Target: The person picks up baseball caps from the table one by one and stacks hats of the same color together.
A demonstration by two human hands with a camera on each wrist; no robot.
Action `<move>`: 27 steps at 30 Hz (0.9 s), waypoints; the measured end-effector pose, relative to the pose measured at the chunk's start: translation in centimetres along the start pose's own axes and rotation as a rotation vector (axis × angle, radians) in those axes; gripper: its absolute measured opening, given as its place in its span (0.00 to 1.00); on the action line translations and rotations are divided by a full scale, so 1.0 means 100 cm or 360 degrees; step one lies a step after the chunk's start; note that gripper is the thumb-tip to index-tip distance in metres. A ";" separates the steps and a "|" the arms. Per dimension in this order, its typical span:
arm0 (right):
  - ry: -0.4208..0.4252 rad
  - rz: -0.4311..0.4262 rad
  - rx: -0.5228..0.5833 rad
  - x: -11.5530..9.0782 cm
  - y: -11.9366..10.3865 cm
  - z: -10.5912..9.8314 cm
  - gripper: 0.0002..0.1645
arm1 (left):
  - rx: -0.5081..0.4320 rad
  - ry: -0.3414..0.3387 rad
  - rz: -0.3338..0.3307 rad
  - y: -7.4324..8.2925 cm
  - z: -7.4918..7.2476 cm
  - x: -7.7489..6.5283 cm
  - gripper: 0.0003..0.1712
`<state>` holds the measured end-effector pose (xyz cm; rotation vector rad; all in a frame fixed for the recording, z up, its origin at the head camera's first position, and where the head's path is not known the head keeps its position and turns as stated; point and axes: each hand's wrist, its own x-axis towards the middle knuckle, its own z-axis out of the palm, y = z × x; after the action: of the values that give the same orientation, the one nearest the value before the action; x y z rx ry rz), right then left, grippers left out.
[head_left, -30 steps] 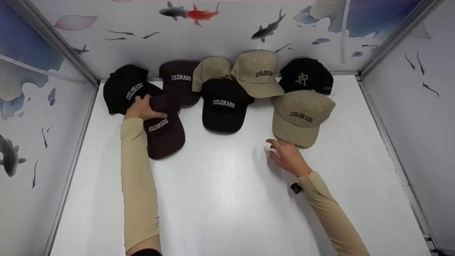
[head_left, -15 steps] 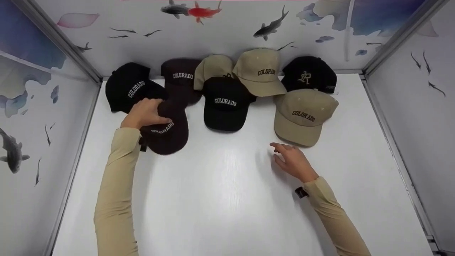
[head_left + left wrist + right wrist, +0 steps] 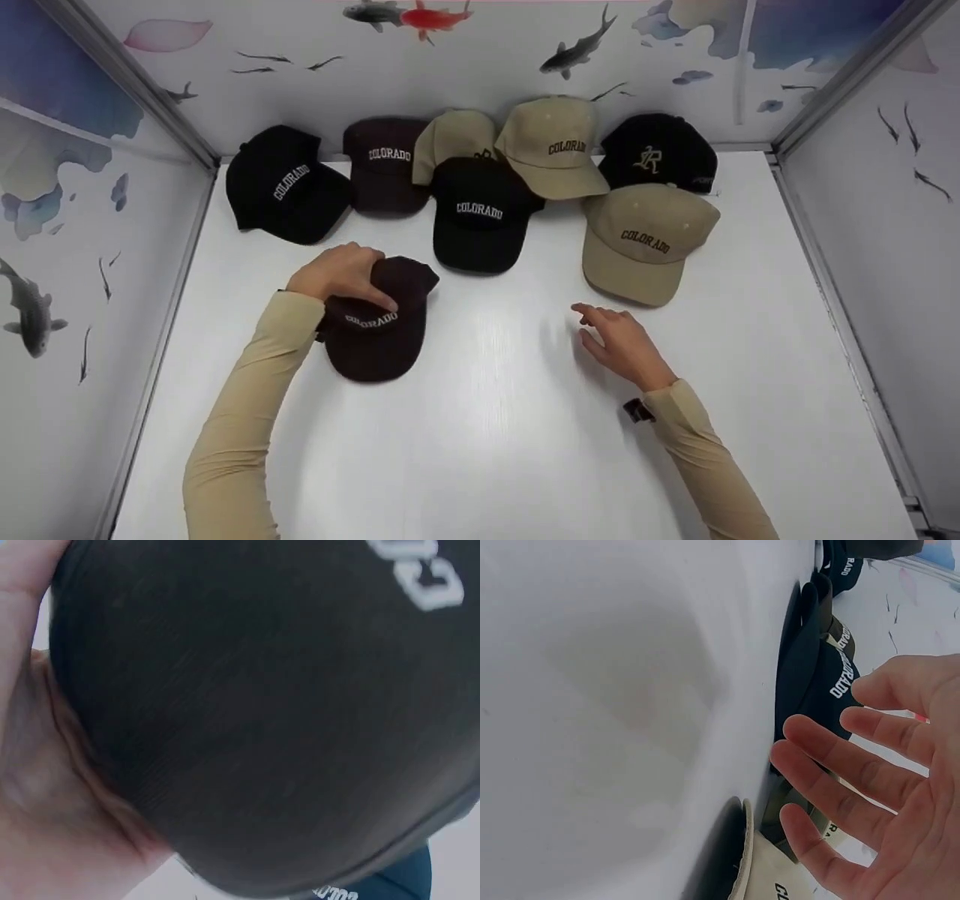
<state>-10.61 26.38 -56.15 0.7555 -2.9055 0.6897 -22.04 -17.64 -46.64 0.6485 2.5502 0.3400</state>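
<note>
My left hand point(image 3: 341, 276) grips a dark maroon cap point(image 3: 382, 341) with white COLORADO lettering by its crown, thumb over the front and the brim facing me. In the left wrist view the cap's crown point(image 3: 262, 720) fills most of the picture; the fingertips are hidden behind it. My right hand point(image 3: 619, 341) hovers over the white table, fingers relaxed and slightly spread, holding nothing. Just beyond it lies a beige COLORADO cap point(image 3: 645, 244). The right wrist view shows the same hand point(image 3: 885, 787) with its fingers apart and part of the beige cap's brim point(image 3: 744, 855) below.
Along the back wall stand a black cap point(image 3: 281, 187), another maroon cap point(image 3: 386, 180), a black COLORADO cap point(image 3: 480, 232) in front of a beige cap point(image 3: 454, 135), a second beige cap point(image 3: 555, 142) and a black cap with an R emblem point(image 3: 660, 154). Printed panels enclose the white table point(image 3: 487, 450).
The left hand has drawn the maroon cap away from the other caps, toward me and to the right. My right hand has shifted slightly down and right, off the beige brim.
</note>
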 end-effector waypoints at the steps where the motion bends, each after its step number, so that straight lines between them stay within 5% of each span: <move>1: -0.0006 0.0004 0.0003 0.000 0.000 0.000 0.22 | -0.0007 -0.0009 -0.0008 0.001 0.002 0.003 0.49; 14: 0.0000 0.0017 0.0033 -0.010 0.001 0.008 0.23 | 0.0140 0.0182 -0.0020 0.002 0.020 0.032 0.49; 27: -0.0008 0.0031 0.0072 -0.013 0.001 0.008 0.24 | 0.0177 0.0187 -0.0135 0.003 0.025 0.036 0.48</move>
<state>-9.45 26.67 -57.12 0.7359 -2.9150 0.7592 -23.43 -15.31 -50.05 0.5736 2.7154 0.2144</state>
